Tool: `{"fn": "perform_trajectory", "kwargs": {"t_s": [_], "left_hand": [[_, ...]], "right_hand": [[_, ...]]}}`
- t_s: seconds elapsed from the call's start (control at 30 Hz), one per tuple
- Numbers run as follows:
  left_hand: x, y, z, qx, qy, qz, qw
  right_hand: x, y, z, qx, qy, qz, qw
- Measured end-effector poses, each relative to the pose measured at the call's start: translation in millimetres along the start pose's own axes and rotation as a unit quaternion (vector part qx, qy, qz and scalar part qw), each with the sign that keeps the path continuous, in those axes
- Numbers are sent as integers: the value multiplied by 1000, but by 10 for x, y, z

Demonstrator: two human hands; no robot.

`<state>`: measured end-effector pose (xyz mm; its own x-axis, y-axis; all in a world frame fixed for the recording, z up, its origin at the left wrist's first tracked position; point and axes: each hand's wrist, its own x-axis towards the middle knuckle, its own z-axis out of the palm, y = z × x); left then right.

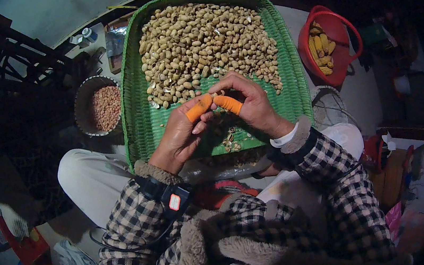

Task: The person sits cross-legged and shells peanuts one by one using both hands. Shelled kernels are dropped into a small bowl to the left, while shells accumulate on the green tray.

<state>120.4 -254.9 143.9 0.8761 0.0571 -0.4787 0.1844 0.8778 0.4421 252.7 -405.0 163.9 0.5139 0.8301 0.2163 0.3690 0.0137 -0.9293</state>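
Over the front half of a green woven tray [298,81], my left hand [183,126] and my right hand [250,101] meet at the fingertips. An orange sleeve covers each thumb. Pinched between the fingertips is a peanut [214,95], mostly hidden by the fingers. Beyond my hands, a large heap of unshelled peanuts [200,45] fills the far part of the tray. Broken peanut shells [231,144] lie near the tray's front edge, below my hands.
Left of the tray stands a round basket [83,113] of shelled peanut kernels [106,108]. A red plastic basket [340,51] with corn cobs [321,47] is at the right. A clear plastic bag [216,168] lies under the tray's front edge. A white bottle [89,35] stands at the back left.
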Motion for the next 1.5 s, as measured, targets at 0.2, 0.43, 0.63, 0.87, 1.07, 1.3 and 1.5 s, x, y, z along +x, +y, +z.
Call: {"fn": "perform_trajectory", "kwargs": {"t_s": [0.2,0.43,0.63,0.87,1.07,1.3,1.5], "left_hand": [[18,-15,-15,15,-10,17,1000],[23,-69,29,75,30,56,995],[37,-140,90,70,58,90,992],[72,-144,35,45,58,87,994],[59,-146,72,-40,28,81,995],[66,-107,133,-77,111,61,989],[63,-95,94,-43,63,89,993]], "right_hand": [[52,-38,-43,-53,-7,-61,997],[-5,40,56,72,10,45,996],[-23,59,146,21,40,76,996],[17,58,107,-65,24,-46,997],[46,109,98,-127,2,-152,980],[103,80,106,-186,59,-213,957],[111,35,85,-123,70,-118,983]]}}
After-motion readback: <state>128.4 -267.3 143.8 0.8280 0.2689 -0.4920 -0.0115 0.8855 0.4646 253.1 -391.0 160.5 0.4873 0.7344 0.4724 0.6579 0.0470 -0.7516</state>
